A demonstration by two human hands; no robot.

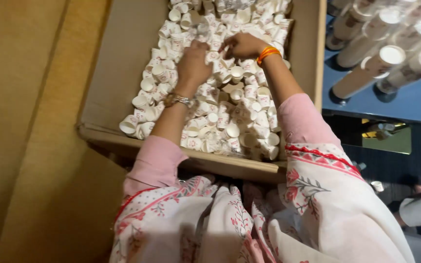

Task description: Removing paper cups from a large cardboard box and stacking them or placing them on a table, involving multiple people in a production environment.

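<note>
A tan wall or panel fills the space off to the left of the left hand, and beyond the right hand a blue surface (405, 104) carries long stacks of nested cups (366, 68) lying on their sides. Between the two sits a large cardboard box (118, 63), its bottom heaped with small loose paper cups (230, 117) (white, with a reddish print too small to make out). The left hand (192, 63), with a metal bracelet at the wrist, rests palm down on the heap with its fingers curled into the cups; whether it actually grips one cannot be told, since the fingertips are buried. The right hand (242, 45), wearing orange bangles, sits just beside it, fingers bent down and pinched toward the cups beneath, though what lies between them is hidden as well. The two hands nearly touch over the middle of the heap, with loose cups spread all around them, toward the person and away. Judging from this, the sorting or gathering is far from finished: the box still holds a thick jumble of single cups, while the neat stacks past the right hand look like the part already done.
</note>
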